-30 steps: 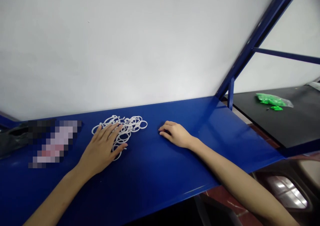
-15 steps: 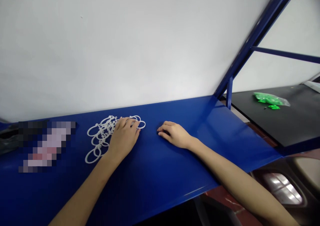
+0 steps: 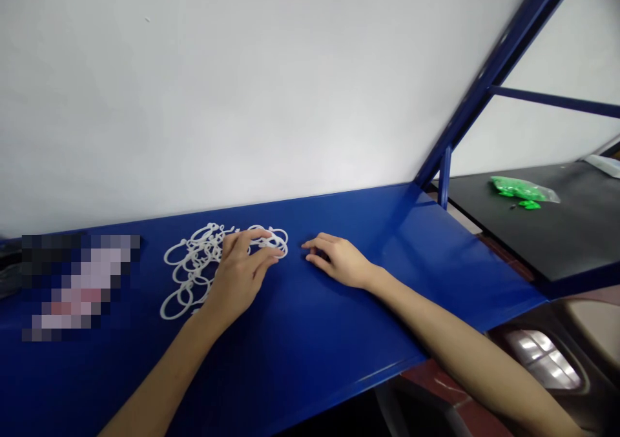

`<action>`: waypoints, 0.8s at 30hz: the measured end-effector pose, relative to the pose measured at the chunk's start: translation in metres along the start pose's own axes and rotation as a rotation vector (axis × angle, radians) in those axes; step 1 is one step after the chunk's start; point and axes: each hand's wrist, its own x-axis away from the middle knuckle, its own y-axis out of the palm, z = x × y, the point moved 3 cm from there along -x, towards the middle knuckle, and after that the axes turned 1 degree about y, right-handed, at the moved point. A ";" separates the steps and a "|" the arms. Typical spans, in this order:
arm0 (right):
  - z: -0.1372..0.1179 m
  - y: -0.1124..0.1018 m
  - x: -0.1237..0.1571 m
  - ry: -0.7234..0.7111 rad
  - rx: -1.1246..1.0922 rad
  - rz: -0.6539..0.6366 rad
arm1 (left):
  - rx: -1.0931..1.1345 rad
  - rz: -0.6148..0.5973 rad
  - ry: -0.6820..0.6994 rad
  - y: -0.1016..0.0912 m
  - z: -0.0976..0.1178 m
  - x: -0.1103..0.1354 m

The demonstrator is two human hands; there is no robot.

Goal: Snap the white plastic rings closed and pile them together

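L hand [image 3: 237,274], ctr of frame, reaches over the R part of the white rings [image 3: 209,246]; thumb + index are spread apart at the rightmost loops, thumb tip appears to touch one, but can't tell if it's gripping. Other fingers partly hidden behind index.

R hand [image 3: 345,261], just right of ctr, lies on the blue tabletop [image 3: 329,334] w/ fingers loosely curled, thumb apart from index, nothing visible in it; nearest thing is the rightmost ring, a small gap away.

Rings lie in a loose, overlapping pile L of ctr, some loops hidden under L hand. Far L: pixelated item [image 3: 90,285], can't ID. White wall [image 3: 242,101] fills upper frame; blue frame post [image 3: 477,91] slants across upper R. At R edge, black tabletop [image 3: 576,230] w/ clear bag of green pcs [image 3: 518,189], a few loose beside it.
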 end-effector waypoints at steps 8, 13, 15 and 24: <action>-0.008 -0.001 0.002 -0.012 -0.050 -0.017 | 0.227 -0.183 0.072 0.011 0.020 0.005; -0.007 0.000 0.000 -0.018 -0.025 -0.046 | 0.129 -0.204 0.094 0.014 0.018 0.007; -0.007 0.001 0.000 -0.011 -0.032 -0.047 | 0.079 -0.209 0.104 0.014 0.018 0.006; -0.013 0.001 0.001 0.039 -0.089 -0.043 | 0.155 -0.133 -0.024 0.019 0.023 0.006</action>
